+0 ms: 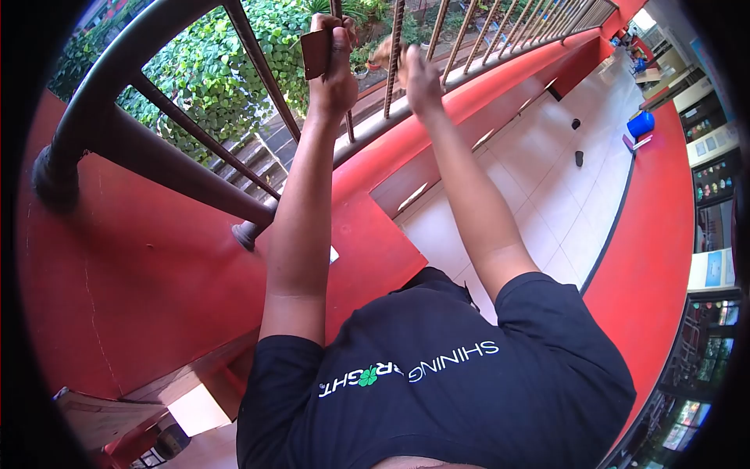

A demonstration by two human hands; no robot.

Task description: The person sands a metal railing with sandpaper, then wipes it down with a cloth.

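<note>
My left hand (336, 74) is closed around one of the thin upright railing bars (349, 125). A stiff dark-brown sheet (316, 55), perhaps sandpaper, is held in it and sticks out on the left side of the fist. Farther right, my right hand (422, 80) is curled beside a ribbed rusty bar (393, 66). Something tan and blurred shows at its fingertips, and I cannot make out what it is. Both forearms reach up and away from my body.
A thick dark handrail (168, 176) curves at the left above a red ledge (156, 289). Leafy plants (211, 78) grow beyond the bars. To the right lies a tiled floor (539, 195) with dark footwear (579, 159). A blue bucket (641, 123) stands on a red ledge.
</note>
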